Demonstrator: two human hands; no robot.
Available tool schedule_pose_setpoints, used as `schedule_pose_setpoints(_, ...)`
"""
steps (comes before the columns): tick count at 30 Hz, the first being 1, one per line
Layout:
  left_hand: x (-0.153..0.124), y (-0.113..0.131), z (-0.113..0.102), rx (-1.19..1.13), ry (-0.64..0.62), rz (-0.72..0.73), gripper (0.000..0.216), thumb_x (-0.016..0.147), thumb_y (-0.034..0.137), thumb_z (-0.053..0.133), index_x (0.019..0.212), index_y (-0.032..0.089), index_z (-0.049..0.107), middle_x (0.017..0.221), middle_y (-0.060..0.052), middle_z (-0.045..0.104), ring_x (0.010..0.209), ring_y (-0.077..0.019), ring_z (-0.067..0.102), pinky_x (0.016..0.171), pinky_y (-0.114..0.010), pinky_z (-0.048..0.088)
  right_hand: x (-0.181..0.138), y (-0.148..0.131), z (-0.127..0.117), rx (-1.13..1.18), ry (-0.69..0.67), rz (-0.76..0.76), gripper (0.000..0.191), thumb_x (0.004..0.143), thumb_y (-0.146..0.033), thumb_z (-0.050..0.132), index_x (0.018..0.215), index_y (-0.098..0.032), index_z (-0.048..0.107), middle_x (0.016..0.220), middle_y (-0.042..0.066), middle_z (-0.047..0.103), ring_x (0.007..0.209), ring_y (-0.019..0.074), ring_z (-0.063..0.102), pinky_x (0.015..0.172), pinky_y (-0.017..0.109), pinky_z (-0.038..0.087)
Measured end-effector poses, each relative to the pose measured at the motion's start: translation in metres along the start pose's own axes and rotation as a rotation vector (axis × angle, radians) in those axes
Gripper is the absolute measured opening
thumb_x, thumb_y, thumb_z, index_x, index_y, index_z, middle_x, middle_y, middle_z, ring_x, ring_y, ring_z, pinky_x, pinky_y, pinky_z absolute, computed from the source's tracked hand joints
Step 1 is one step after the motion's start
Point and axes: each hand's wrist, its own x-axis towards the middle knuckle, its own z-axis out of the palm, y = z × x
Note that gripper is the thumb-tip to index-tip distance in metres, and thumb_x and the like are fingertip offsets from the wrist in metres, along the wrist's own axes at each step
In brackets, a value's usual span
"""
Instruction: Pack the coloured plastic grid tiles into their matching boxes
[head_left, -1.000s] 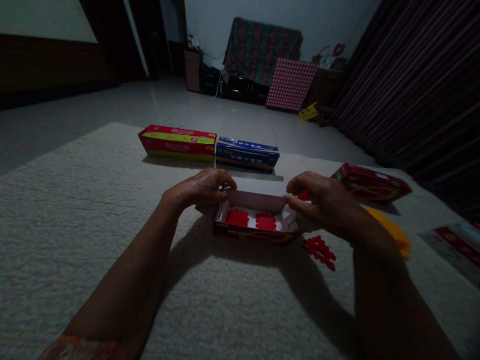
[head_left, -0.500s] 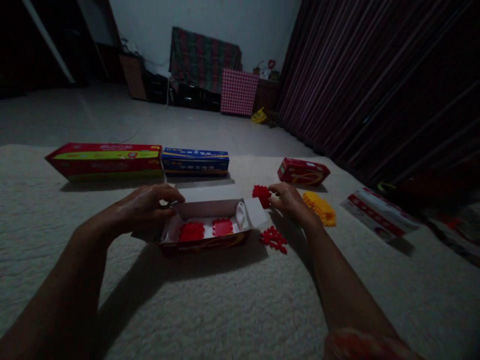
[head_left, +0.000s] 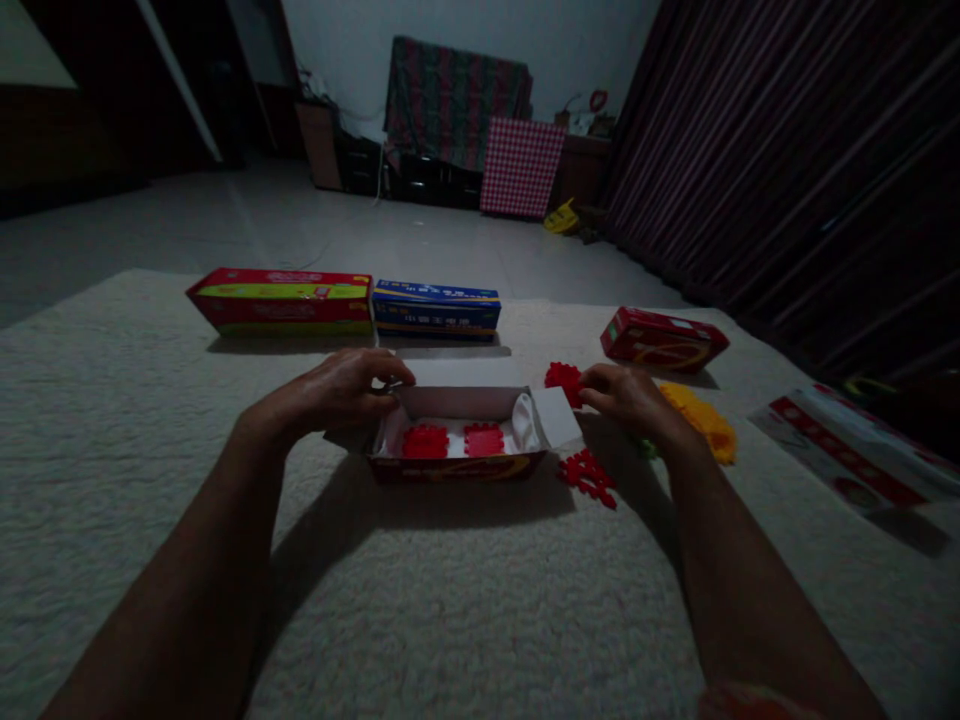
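Open box with red pieces, both hands at work

Item: one open box (head_left: pixel 457 469), on the pale blanket (head_left: pixel 465 600) in front of me, lid (head_left: pixel 461 372) folded back, side flap (head_left: pixel 556 415) spread out to the right.
Contents: two red stacks (head_left: pixel 426 441), side by side on a white lining.
Left hand (head_left: pixel 337 395): fingers clamped on the box at its rear left corner.
Right hand (head_left: pixel 626 395): fingertips against a red bundle (head_left: pixel 562 382) just beyond the side flap; whether they pinch it or only touch it, I cannot tell.
Nearby: loose red pieces (head_left: pixel 589 478) just beside the box, on its right; yellow pieces (head_left: pixel 701 422) past my right wrist (something green peeps out under it, too dim to name).
Further off: a red box (head_left: pixel 664 340) and a white box (head_left: pixel 855 450) to the right; a long box (head_left: pixel 285 303) and a blue box (head_left: pixel 437 310) end to end behind.
Step in hand, as I judge it: steadying the box with my left while my right deals with the red bundle.
Next move, in my judgement: it calls for a sure pinch on the bundle's edge, clear of the side flap, with the box held steady.
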Motion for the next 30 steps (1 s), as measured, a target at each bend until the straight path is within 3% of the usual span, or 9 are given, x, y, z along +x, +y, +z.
schedule_pose_setpoints(5,-0.001,0.005,-0.002,-0.001,0.006,-0.04,0.037,0.077,0.029,0.058,0.111,0.025,0.074,0.118,-0.006,0.074,0.103,-0.0229,0.068,0.092,-0.033,0.051,-0.004,0.0,-0.012,0.224,-0.167,0.03,0.022,0.083,-0.034,0.057,0.085,-0.018,0.072,0.083,0.005,0.073,0.075,0.0194,0.065,0.068,0.03,0.049)
schedule_pose_setpoints(9,0.001,0.002,0.0,-0.049,-0.008,-0.042,0.037,0.077,0.034,0.059,0.109,0.024,0.073,0.117,-0.007,0.074,0.102,-0.0254,0.068,0.09,-0.036,0.054,-0.007,-0.007,-0.011,0.104,-0.364,0.09,0.017,0.081,-0.028,0.059,0.078,-0.017,0.072,0.075,0.001,0.071,0.069,0.0163,0.063,0.062,0.025,0.045)
schedule_pose_setpoints(14,0.004,-0.008,0.004,-0.063,-0.008,-0.024,0.039,0.078,0.041,0.058,0.109,0.023,0.073,0.122,-0.009,0.072,0.106,-0.0279,0.067,0.089,-0.038,0.056,-0.007,-0.01,-0.007,-0.083,-0.31,0.153,0.007,0.076,-0.024,0.069,0.079,-0.018,0.071,0.078,0.004,0.072,0.074,0.017,0.064,0.065,0.026,0.045)
schedule_pose_setpoints(19,0.004,-0.011,0.005,-0.055,-0.018,0.001,0.038,0.08,0.039,0.058,0.112,0.024,0.073,0.125,-0.01,0.071,0.107,-0.0275,0.067,0.09,-0.038,0.055,-0.01,-0.013,0.001,-0.091,-0.368,0.177,0.017,0.068,-0.027,0.077,0.08,-0.02,0.068,0.076,0.001,0.069,0.066,0.0142,0.06,0.057,0.025,0.041)
schedule_pose_setpoints(24,0.004,-0.007,0.002,-0.058,-0.018,-0.019,0.038,0.079,0.036,0.058,0.111,0.023,0.074,0.122,-0.01,0.072,0.104,-0.0272,0.068,0.09,-0.038,0.055,-0.01,-0.018,0.011,-0.119,-0.403,0.162,0.011,0.067,-0.022,0.073,0.074,-0.02,0.065,0.07,0.0,0.065,0.061,0.0136,0.058,0.054,0.026,0.039)
schedule_pose_setpoints(27,0.003,-0.005,0.002,-0.066,-0.012,-0.027,0.037,0.078,0.037,0.06,0.11,0.024,0.075,0.117,-0.008,0.073,0.1,-0.0263,0.069,0.089,-0.037,0.055,-0.011,-0.018,0.004,-0.139,-0.395,0.154,0.01,0.069,-0.023,0.072,0.075,-0.02,0.065,0.073,0.002,0.067,0.063,0.015,0.059,0.056,0.027,0.041)
schedule_pose_setpoints(30,0.002,-0.005,0.003,-0.056,0.01,-0.021,0.037,0.078,0.035,0.061,0.11,0.024,0.075,0.114,-0.007,0.074,0.1,-0.0252,0.068,0.09,-0.037,0.054,-0.015,-0.02,-0.019,-0.183,-0.259,0.13,0.017,0.072,-0.033,0.074,0.078,-0.021,0.065,0.077,0.004,0.068,0.068,0.0181,0.061,0.059,0.03,0.043)
